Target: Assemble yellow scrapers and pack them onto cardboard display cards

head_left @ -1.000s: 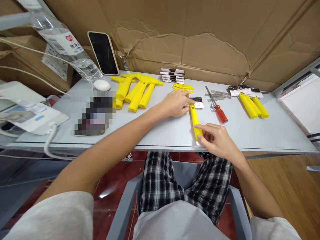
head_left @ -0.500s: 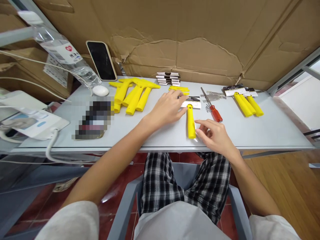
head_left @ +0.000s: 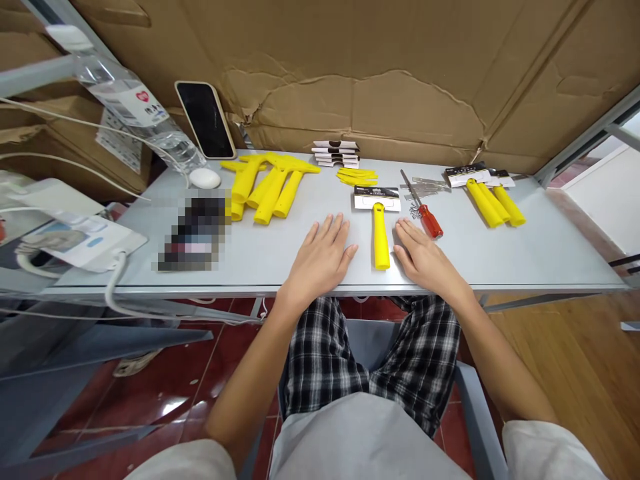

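Both of my hands lie flat on the grey tabletop, holding nothing. A scraper with a yellow handle [head_left: 381, 240] rests between them, its head covered by a black-and-white card [head_left: 376, 199]. To its left is my left hand [head_left: 323, 257], fingers stretched out and pointing away from me. On its right is my right hand [head_left: 424, 257], open, fingertips near a screwdriver with a red handle [head_left: 430, 220]. Small screws [head_left: 415, 211] lie beside the screwdriver's shaft, and thin metal blades [head_left: 425, 187] are just behind it.
Yellow scraper handles [head_left: 273, 190] are piled at left. Flat yellow strips [head_left: 357, 177] and stacked folded cards [head_left: 336, 154] lie at the back. Carded scrapers [head_left: 487, 200] sit at right. A phone [head_left: 205, 120], a water bottle [head_left: 135, 107] and a power strip [head_left: 95, 237] occupy the left end.
My left hand has left the card and moved back toward me, flattening on the table. My right hand has uncurled and lies flat right of the scraper, which stays on the table.
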Tool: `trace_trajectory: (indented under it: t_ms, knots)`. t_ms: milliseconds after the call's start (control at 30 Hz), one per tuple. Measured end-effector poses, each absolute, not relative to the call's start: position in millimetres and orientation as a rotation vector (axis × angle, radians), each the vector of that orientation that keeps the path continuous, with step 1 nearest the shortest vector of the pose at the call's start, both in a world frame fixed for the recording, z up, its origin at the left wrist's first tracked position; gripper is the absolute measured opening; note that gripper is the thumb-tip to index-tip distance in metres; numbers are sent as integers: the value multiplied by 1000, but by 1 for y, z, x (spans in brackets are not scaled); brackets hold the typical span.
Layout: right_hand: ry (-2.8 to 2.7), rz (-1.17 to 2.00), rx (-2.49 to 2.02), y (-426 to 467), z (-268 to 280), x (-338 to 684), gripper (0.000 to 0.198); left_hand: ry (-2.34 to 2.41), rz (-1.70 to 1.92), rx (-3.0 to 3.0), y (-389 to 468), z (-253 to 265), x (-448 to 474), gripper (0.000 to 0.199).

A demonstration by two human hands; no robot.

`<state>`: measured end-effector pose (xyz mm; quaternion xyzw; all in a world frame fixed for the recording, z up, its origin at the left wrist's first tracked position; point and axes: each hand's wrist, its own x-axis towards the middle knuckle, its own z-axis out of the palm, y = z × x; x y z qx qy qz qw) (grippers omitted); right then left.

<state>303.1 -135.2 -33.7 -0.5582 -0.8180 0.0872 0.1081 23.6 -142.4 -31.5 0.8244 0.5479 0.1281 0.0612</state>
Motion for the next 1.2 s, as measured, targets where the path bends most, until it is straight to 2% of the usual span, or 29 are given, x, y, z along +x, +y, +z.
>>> trace_trajectory:
  t_ms: [567,1200]
  knots:
    - [-2570,101,-1736,-131,-41,303,101,1682,246,2511,-142,-29,25,75]
    - [-2587,76,-1812,-132,-38,298,97,1723,108,2484,-142,-22,29,75]
